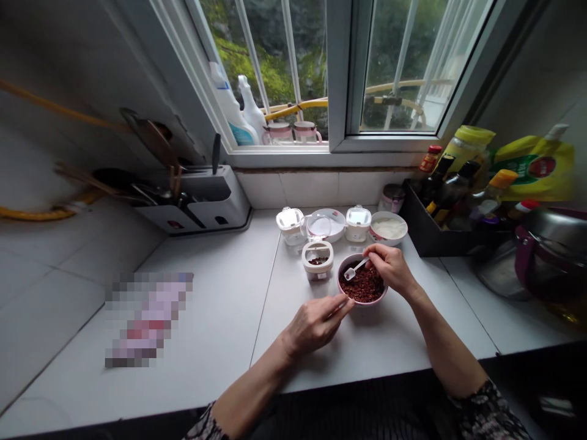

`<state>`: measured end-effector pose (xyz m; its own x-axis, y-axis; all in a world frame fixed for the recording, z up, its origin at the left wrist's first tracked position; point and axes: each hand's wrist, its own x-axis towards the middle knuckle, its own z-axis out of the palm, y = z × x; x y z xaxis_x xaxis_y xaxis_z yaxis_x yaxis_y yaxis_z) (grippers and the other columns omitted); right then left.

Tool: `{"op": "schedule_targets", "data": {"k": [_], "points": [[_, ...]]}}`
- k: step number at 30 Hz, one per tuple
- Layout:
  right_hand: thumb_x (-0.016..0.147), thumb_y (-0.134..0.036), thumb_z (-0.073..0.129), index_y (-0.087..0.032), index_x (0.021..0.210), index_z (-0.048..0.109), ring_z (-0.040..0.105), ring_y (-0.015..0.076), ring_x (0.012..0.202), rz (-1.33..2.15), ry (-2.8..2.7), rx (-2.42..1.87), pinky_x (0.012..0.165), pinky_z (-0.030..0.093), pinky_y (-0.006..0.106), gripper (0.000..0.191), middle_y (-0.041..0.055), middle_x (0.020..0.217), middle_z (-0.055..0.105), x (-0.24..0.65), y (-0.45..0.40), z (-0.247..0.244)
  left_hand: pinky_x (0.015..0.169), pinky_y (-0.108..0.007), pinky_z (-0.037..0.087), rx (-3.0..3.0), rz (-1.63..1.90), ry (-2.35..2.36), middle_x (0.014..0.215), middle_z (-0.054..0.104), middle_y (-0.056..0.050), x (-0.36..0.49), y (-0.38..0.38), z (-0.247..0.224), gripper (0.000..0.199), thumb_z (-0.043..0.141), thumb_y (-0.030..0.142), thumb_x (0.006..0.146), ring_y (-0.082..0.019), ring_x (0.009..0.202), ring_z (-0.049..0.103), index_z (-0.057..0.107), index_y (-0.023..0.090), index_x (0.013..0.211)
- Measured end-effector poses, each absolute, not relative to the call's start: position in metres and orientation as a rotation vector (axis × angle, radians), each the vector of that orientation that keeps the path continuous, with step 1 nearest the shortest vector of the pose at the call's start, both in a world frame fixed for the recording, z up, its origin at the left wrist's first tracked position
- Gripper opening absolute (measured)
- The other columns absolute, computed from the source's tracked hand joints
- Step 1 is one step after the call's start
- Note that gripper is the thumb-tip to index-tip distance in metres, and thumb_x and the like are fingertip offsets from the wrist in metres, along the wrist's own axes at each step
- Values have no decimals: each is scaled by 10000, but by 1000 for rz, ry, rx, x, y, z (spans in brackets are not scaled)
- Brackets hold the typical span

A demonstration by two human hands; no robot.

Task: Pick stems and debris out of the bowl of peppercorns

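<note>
A bowl [363, 303] with a pink rim holds a heap of dark red dried bits [367, 287] that look like Sichuan peppercorns. Between the thumb and fingers of my right hand [389, 267] is a small white spoon [351, 272], its scoop low over the heap. My left hand [314, 321] pinches the bowl's near left rim with its fingertips. Just left of the bowl stands a clear seasoning jar [318, 269] with a cream-coloured rim; dark bits show inside it.
Behind are two white-lidded jars [290, 223] [358, 221], a white dish [337, 223] and a bowl of white powder [389, 228]. A black box [435, 243] of bottles and a metal pot [499, 269] stand right. A utensil holder [215, 211] and a blurred-out packet [151, 321] are left.
</note>
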<state>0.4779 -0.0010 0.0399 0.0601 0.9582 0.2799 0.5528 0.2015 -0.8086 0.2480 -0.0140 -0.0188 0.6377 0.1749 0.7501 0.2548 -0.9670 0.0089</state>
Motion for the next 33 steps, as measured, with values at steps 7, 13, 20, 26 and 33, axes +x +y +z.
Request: {"op": "schedule_targets", "data": {"k": [7,13,20,26,33], "points": [[792,-245,516,-166,762,664,529,106,471,745,-1458,-1424,457,403,209,170,-5,577,649,479,0,40,618,-261,586,-2742,-1288,-327,1020,686,-147,250,-14,-16,297,441,51,938,-159,755,677,595,83,1190],[752,-359,611,-146,802,683,459,74,384,939,-1269,-1356,390,375,203,230,18,613,684,476,-1,44,585,-250,573,-2729,-1297,-327,1008,694,-143,251,-13,-15,295,440,46,938,-152,724,669,593,82,1188],[743,-445,687,-144,874,703,496,86,392,972,-1177,-1247,403,415,228,328,55,686,733,466,1,48,635,-247,591,-2738,-1258,-346,1019,689,-139,249,-14,-17,361,424,65,946,-151,756,684,543,108,1283],[879,-360,574,-162,984,692,571,114,467,712,-1306,-1225,531,519,267,253,57,750,748,442,-5,38,633,-260,594,-2738,-1264,-343,1027,687,-140,249,-14,-18,350,431,56,938,-155,750,685,554,97,1264],[912,-134,460,-201,1017,712,720,211,859,56,-1902,-1042,792,543,352,281,87,927,769,436,-9,30,590,-247,580,-2702,-1282,-350,1011,697,-129,251,-14,-15,367,419,44,932,-149,698,679,546,106,1271]]}}
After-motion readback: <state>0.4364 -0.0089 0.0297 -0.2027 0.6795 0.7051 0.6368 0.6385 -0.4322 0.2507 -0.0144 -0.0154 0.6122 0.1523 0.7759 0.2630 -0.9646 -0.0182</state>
